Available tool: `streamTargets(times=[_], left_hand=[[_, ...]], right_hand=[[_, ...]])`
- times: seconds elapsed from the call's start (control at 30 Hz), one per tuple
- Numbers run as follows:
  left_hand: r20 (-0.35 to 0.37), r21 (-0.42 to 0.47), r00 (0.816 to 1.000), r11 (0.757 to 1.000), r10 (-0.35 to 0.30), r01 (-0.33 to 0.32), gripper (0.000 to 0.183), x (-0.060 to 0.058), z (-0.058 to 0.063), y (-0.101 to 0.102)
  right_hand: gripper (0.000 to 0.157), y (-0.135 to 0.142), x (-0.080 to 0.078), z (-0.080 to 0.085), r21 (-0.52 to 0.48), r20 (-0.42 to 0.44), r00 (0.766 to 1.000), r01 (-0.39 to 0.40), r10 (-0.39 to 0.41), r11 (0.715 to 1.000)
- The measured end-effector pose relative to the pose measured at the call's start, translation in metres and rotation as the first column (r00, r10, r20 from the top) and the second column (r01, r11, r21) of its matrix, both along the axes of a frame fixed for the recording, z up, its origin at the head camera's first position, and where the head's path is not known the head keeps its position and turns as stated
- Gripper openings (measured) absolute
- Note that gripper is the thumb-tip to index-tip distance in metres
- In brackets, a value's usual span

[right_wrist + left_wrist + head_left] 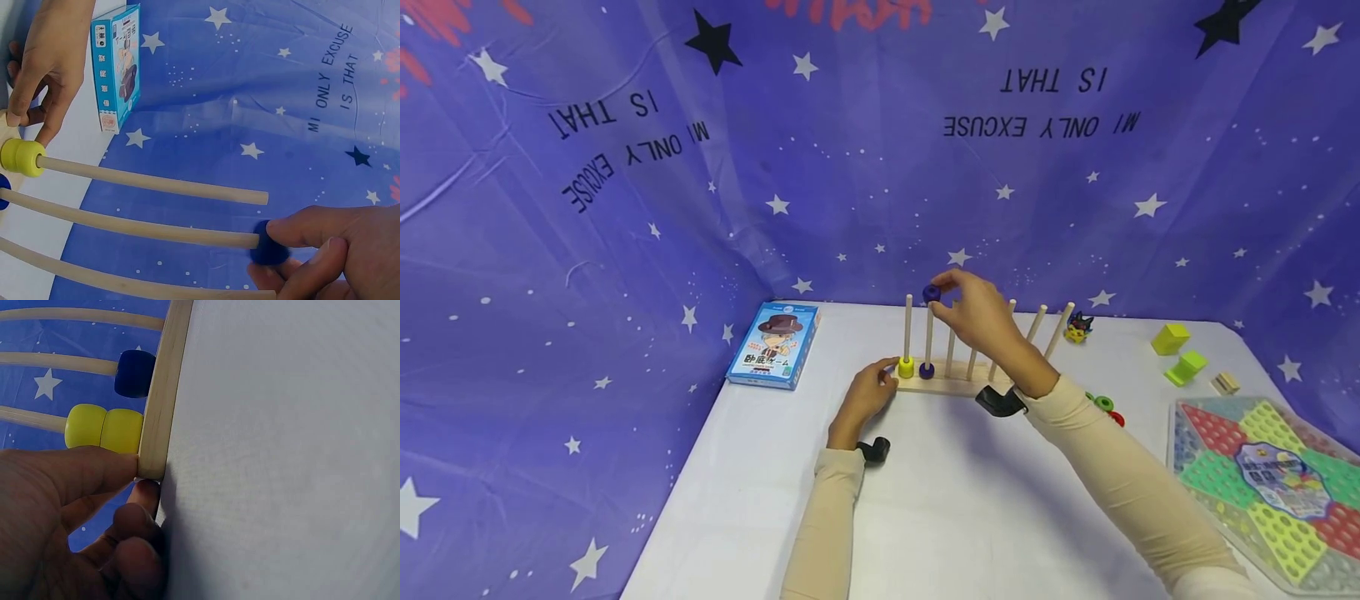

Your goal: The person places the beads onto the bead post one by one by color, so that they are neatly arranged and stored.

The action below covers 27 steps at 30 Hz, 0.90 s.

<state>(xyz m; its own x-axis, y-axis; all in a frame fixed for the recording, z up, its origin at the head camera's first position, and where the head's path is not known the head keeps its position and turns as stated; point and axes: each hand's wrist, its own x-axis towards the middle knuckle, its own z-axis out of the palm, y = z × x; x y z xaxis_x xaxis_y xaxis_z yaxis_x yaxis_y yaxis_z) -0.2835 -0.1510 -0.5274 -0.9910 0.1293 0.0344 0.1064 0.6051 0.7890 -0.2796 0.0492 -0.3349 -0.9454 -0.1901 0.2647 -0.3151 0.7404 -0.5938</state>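
A wooden peg rack (917, 385) with several upright dowels stands on the table. My right hand (981, 312) pinches a dark blue bead (270, 242) between thumb and fingers at the top of the second dowel from the left; whether the dowel's tip has entered its hole I cannot tell. Another dark blue bead (135, 374) sits at the foot of that same dowel. Two yellow beads (103, 428) are stacked at the bottom of the leftmost dowel. Beside them my left hand (868, 392) grips the left end of the base, its thumb close to the yellow beads.
To the left lies a blue card-game box (775, 346). Behind my right forearm are green and red beads (1103, 403). Farther right are a small figurine (1078, 328), green-yellow blocks (1186, 367), a small wooden piece (1226, 383) and a star-patterned game board (1217, 479).
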Motion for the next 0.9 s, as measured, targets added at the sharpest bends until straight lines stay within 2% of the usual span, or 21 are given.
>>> streamTargets(times=[0.17, 0.3, 0.37, 0.47, 0.57, 0.67, 0.8, 0.9], left_hand=[[0.001, -0.008, 1.000, 1.000, 0.004, -0.004, 0.044, 0.001, 0.000, 0.000], [-0.008, -0.011, 1.000, 1.000, 0.004, -0.004, 0.044, 0.000, 0.001, 0.000], [-0.003, -0.011, 1.000, 1.000, 0.000, 0.000, 0.044, 0.000, 0.000, -0.001], [0.006, -0.009, 1.000, 1.000, -0.006, 0.006, 0.045, 0.000, 0.000, 0.001], [0.014, 0.002, 1.000, 1.000, -0.009, 0.009, 0.044, -0.001, 0.000, 0.002], [0.018, 0.015, 1.000, 1.000, -0.002, 0.001, 0.044, -0.001, 0.000, 0.001], [0.016, 0.006, 1.000, 1.000, 0.015, -0.015, 0.043, -0.001, 0.000, 0.000], [0.011, 0.005, 1.000, 1.000, 0.013, -0.013, 0.042, 0.000, -0.001, 0.003]], right_hand=[[0.053, 0.008, 0.007, 0.003, -0.041, -0.035, 0.999, -0.012, 0.010, 0.999], [0.048, 0.030, 0.020, 0.009, -0.122, -0.087, 0.996, 0.005, -0.015, 0.992], [0.044, 0.051, 0.029, 0.008, -0.173, -0.119, 0.991, 0.033, -0.054, 0.984], [0.038, 0.093, 0.045, -0.002, -0.246, -0.150, 0.973, 0.133, -0.173, 0.960], [0.035, 0.139, 0.062, -0.022, -0.280, -0.103, 0.942, 0.280, -0.319, 0.918], [0.036, 0.179, 0.077, -0.051, -0.245, 0.000, 0.907, 0.409, -0.422, 0.879], [0.041, 0.218, 0.098, -0.099, -0.176, 0.118, 0.872, 0.488, -0.474, 0.855], [0.042, 0.236, 0.116, -0.133, -0.146, 0.174, 0.864, 0.496, -0.472, 0.856]])
